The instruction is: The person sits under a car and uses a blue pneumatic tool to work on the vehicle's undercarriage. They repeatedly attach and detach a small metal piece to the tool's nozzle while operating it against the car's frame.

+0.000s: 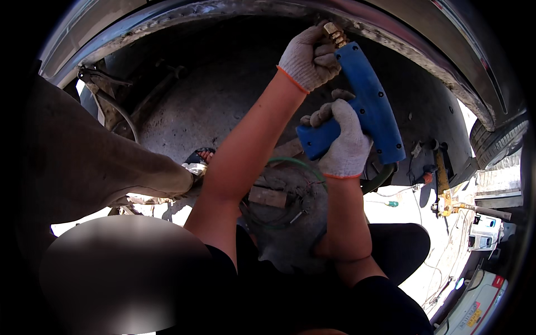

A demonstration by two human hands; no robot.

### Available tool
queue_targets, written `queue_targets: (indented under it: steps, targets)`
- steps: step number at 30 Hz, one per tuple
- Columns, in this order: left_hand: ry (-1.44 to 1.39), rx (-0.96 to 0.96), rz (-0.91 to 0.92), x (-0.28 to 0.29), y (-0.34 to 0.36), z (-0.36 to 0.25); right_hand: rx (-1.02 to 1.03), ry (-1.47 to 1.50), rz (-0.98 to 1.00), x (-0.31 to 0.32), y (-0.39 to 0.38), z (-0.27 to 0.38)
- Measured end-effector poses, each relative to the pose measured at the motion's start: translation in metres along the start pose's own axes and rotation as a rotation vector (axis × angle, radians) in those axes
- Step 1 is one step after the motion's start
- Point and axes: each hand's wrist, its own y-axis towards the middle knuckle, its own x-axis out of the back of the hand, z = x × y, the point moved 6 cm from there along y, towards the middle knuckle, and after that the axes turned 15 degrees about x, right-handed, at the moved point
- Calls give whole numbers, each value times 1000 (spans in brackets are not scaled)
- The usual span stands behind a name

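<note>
My right hand (343, 142), in a pale knit glove with orange cuff, grips the handle of a blue gun-shaped tool (365, 100). The tool has a brass threaded nozzle (336, 34) at its upper end and a dark hose (379, 178) at its lower end. My left hand (310, 58), gloved alike, has curled fingers just beside the nozzle, under the metal lip (391, 42) of a vehicle body; what those fingers hold is hidden.
Overhead is a dark vehicle panel, with a tire (497, 142) at right. Below lie a wooden block (267, 196), a green hose (293, 161) and a yellow jack (444, 204). A sandalled foot (205, 156) shows centre-left. A large dusty brown shape (106, 156) fills the left.
</note>
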Motion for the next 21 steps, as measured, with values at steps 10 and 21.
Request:
queue_targets:
  steps: [10,21]
  targets:
    - [85,-36,87,0,2,-4,15,3,-6,-2,-1,6]
    - [-10,-3,38,2,4,-6,86,-151,24,-1,1,6]
